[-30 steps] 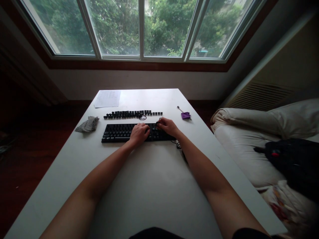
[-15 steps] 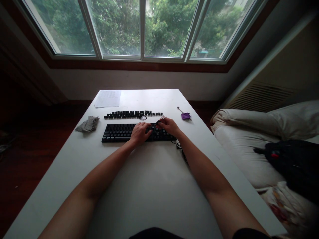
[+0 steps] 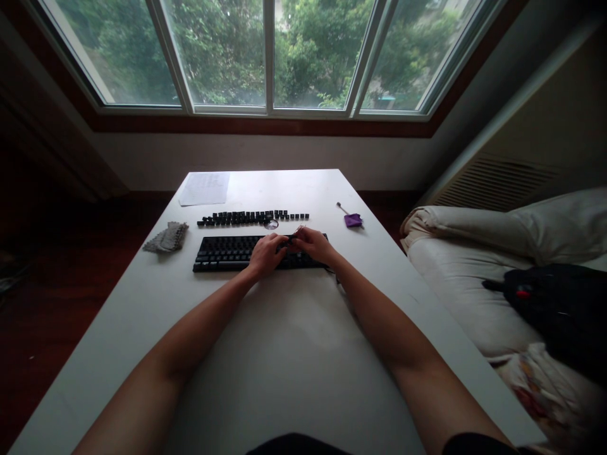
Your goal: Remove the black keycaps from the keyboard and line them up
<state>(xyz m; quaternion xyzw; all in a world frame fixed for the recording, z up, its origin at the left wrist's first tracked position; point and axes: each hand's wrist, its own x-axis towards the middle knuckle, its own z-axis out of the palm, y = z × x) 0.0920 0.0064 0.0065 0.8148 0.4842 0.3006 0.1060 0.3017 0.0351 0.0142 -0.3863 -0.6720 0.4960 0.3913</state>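
A black keyboard (image 3: 222,253) lies across the far half of the white table (image 3: 284,354). My left hand (image 3: 265,253) rests on its middle with the fingers curled. My right hand (image 3: 310,243) is over the keyboard's right part, its fingers pinched on a small thin tool that I cannot make out. The two hands' fingertips meet above the keys. Just behind the keyboard is a row of loose black keycaps (image 3: 251,217), with a small round ring-like thing (image 3: 271,224) beside it.
A grey folded cloth (image 3: 167,237) lies left of the keyboard, a sheet of paper (image 3: 205,188) at the far left corner, a small purple item with a stick (image 3: 353,218) at the right. A cable (image 3: 340,278) trails off the keyboard. Bedding and a dark bag (image 3: 554,303) are on the right.
My right hand has moved left along the keyboard and now meets the left hand's fingertips. The left hand has barely shifted.
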